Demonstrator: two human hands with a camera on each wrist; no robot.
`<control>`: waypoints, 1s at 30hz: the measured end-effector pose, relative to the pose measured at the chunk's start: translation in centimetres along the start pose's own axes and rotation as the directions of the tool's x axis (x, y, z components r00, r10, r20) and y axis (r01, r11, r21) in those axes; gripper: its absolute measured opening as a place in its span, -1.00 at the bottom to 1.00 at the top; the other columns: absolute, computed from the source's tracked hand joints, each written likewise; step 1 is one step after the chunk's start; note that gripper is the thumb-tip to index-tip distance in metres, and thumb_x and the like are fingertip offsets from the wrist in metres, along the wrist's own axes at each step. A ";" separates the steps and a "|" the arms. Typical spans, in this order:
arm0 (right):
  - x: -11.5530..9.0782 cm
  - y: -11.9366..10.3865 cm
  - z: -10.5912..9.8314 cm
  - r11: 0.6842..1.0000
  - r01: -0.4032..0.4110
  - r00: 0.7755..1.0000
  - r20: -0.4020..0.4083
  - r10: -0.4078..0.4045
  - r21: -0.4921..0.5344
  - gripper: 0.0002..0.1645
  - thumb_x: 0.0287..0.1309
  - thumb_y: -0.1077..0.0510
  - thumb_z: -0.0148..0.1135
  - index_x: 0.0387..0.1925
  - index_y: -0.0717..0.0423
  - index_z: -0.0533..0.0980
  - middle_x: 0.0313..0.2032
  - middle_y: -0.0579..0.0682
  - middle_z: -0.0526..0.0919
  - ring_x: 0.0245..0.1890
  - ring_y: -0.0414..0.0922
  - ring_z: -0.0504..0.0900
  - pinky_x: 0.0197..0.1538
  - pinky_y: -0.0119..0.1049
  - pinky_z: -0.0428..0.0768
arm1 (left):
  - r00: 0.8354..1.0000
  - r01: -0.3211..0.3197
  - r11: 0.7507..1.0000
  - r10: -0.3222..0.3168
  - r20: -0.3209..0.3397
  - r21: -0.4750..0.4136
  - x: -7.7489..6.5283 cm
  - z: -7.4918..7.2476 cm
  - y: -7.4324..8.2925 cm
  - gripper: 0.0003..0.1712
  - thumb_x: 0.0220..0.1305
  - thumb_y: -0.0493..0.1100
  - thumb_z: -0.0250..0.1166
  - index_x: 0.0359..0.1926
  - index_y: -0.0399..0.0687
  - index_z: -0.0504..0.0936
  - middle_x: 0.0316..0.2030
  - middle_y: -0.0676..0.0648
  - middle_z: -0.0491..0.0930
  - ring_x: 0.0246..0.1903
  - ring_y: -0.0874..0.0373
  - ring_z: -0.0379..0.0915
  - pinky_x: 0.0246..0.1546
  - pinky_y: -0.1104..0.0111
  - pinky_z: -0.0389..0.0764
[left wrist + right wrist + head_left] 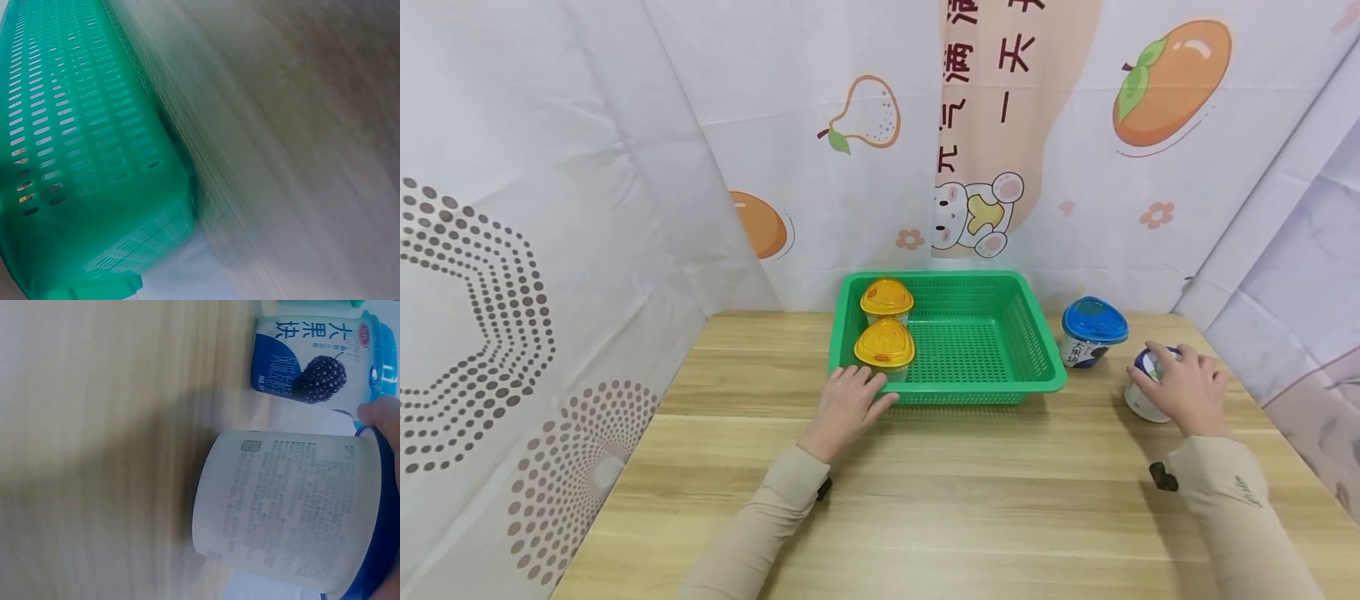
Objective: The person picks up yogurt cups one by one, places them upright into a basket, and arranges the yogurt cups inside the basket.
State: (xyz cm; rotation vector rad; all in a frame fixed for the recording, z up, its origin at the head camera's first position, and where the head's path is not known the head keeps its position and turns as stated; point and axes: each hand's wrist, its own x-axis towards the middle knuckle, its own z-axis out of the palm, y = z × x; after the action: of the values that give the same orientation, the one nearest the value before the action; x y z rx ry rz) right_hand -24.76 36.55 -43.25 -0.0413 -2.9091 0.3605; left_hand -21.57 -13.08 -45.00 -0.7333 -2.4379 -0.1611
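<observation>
In the head view, my right hand (1191, 387) grips a white yogurt cup (1142, 404) by its dark blue lid. The right wrist view shows this white cup (287, 506) from the side, its wall covered in small print. Just left of it a second yogurt cup (1086, 346) stands upright under a bright blue lid; a blackberry is printed on its side (312, 362). My left hand (846, 408) holds the front left rim of a green plastic basket (970, 387), thumb outside. Inside, along the left wall, sit two cups (886, 343) with yellow lids, one behind the other.
Everything stands on a wood-grain table (940, 508). A printed curtain (820, 208) hangs right behind the basket, and white sheets (550, 208) close off the left and right sides. The basket's slotted wall (81, 125) fills the left wrist view's left part.
</observation>
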 end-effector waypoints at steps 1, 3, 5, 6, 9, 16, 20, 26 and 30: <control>0.0 0.0 -0.1 1.000 0.003 1.000 0.000 -0.003 -0.001 -0.20 0.33 -0.29 -0.02 0.33 0.21 0.24 0.18 0.59 0.17 0.07 0.64 0.14 -0.05 0.43 0.13 | 1.000 -0.002 1.000 0.002 -0.001 0.000 0.0 0.0 0.0 -0.68 0.25 0.16 0.25 -0.30 0.01 0.53 -0.48 0.01 0.51 -0.46 0.09 0.41 -0.40 0.34 0.26; 0.0 -0.1 -0.4 1.000 0.007 1.000 -0.003 -0.007 -0.008 -0.19 0.33 -0.30 -0.02 0.33 0.21 0.25 0.18 0.58 0.18 0.07 0.63 0.15 -0.06 0.43 0.15 | 1.000 -0.004 1.000 0.004 0.001 0.002 0.0 -0.1 0.0 -0.68 0.26 0.16 0.24 -0.30 0.01 0.53 -0.48 0.01 0.51 -0.46 0.09 0.41 -0.40 0.34 0.26; -0.1 -0.2 -0.6 1.000 0.011 1.000 -0.004 -0.011 -0.013 -0.19 0.32 -0.31 -0.01 0.33 0.20 0.25 0.18 0.58 0.19 0.07 0.62 0.16 -0.08 0.43 0.16 | 1.000 -0.009 1.000 0.009 -0.003 0.004 0.0 -0.1 0.0 -0.67 0.27 0.17 0.22 -0.30 0.02 0.53 -0.48 0.01 0.51 -0.46 0.09 0.41 -0.40 0.34 0.26; -0.1 -0.3 -0.7 1.000 0.013 1.000 -0.006 -0.013 -0.014 -0.19 0.32 -0.30 -0.01 0.33 0.20 0.25 0.17 0.57 0.20 0.06 0.62 0.16 -0.09 0.43 0.16 | 1.000 -0.010 1.000 0.010 -0.004 0.004 -0.1 -0.1 0.0 -0.67 0.27 0.17 0.22 -0.29 0.02 0.53 -0.48 0.01 0.51 -0.46 0.09 0.41 -0.40 0.34 0.27; -0.1 -0.5 -1.2 1.000 0.018 1.000 -0.009 -0.018 -0.013 -0.18 0.32 -0.32 -0.01 0.32 0.20 0.26 0.16 0.57 0.21 0.05 0.60 0.17 -0.12 0.42 0.18 | 1.000 -0.008 1.000 0.008 -0.003 0.001 -0.1 -0.1 0.1 -0.67 0.27 0.17 0.22 -0.29 0.02 0.53 -0.48 0.01 0.51 -0.46 0.10 0.42 -0.40 0.34 0.27; 0.0 -1.0 -2.6 1.000 0.020 1.000 0.006 -0.020 -0.009 -0.16 0.32 -0.33 -0.02 0.31 0.22 0.24 0.18 0.58 0.16 0.06 0.62 0.14 -0.13 0.41 0.16 | 1.000 -0.001 1.000 0.001 -0.009 -0.005 0.0 0.1 0.0 -0.68 0.25 0.15 0.25 -0.29 0.02 0.54 -0.48 0.01 0.51 -0.47 0.10 0.40 -0.41 0.34 0.25; 0.2 -1.6 -3.6 0.999 0.029 1.000 0.012 -0.029 -0.016 -0.19 0.31 -0.30 0.01 0.30 0.22 0.26 0.20 0.57 0.16 0.06 0.64 0.14 -0.10 0.41 0.14 | 1.000 -0.001 1.000 0.001 -0.011 -0.006 0.0 0.1 0.0 -0.68 0.25 0.15 0.26 -0.30 0.02 0.54 -0.48 0.01 0.50 -0.46 0.09 0.40 -0.41 0.34 0.25; 0.4 -2.7 -5.2 0.998 0.053 0.999 -0.005 -0.053 -0.030 -0.20 0.31 -0.31 0.01 0.29 0.20 0.28 0.20 0.55 0.20 0.04 0.62 0.17 -0.12 0.41 0.17 | 1.000 -0.011 1.000 0.011 -0.024 -0.002 0.0 0.0 0.0 -0.67 0.25 0.17 0.24 -0.29 0.03 0.54 -0.48 0.01 0.51 -0.46 0.09 0.40 -0.40 0.34 0.26; 0.7 -3.6 -6.2 0.997 0.068 0.998 -0.006 -0.068 -0.027 -0.21 0.31 -0.31 0.01 0.30 0.18 0.28 0.18 0.54 0.21 0.04 0.60 0.17 -0.15 0.38 0.18 | 0.999 -0.014 1.000 0.014 -0.030 -0.004 0.0 0.0 -0.1 -0.67 0.25 0.17 0.25 -0.30 0.02 0.54 -0.49 0.01 0.49 -0.47 0.09 0.39 -0.41 0.34 0.25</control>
State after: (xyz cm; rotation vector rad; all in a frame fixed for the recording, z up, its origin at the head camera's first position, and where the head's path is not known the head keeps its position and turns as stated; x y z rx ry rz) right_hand -24.10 34.56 -36.33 0.0526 -2.8996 0.3088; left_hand -21.61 -13.13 -45.00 -0.7444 -2.4041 -0.1703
